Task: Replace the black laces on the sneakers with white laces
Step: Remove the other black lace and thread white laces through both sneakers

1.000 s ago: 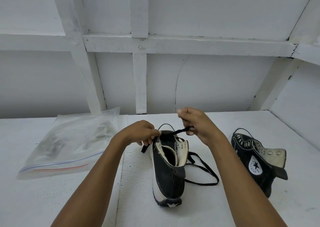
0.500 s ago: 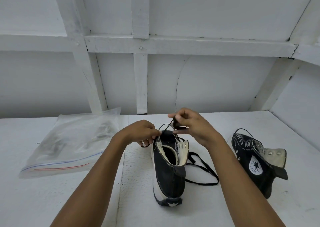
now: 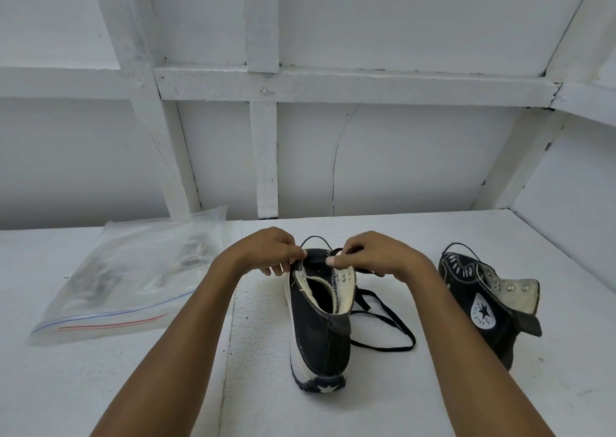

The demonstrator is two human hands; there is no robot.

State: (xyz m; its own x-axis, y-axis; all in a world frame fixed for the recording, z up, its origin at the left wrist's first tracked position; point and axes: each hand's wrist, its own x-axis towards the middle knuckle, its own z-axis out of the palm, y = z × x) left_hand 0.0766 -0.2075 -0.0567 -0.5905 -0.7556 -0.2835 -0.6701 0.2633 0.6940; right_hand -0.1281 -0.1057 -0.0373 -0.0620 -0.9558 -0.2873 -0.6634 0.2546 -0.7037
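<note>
The near sneaker [image 3: 320,330] is matt black canvas with a scuffed white rubber sole. Its black lace [image 3: 383,348] is flat woven cloth. At three o'clock, the second sneaker [image 3: 480,306] shows shiny metal eyelets. At nine o'clock lies a clear, glossy, crinkled plastic bag [image 3: 133,276]. The table [image 3: 383,403] looks rough and white-painted.

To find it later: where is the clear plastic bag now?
In the head view, the clear plastic bag lies on the table, left of the left hand and the nearer sneaker.
</note>
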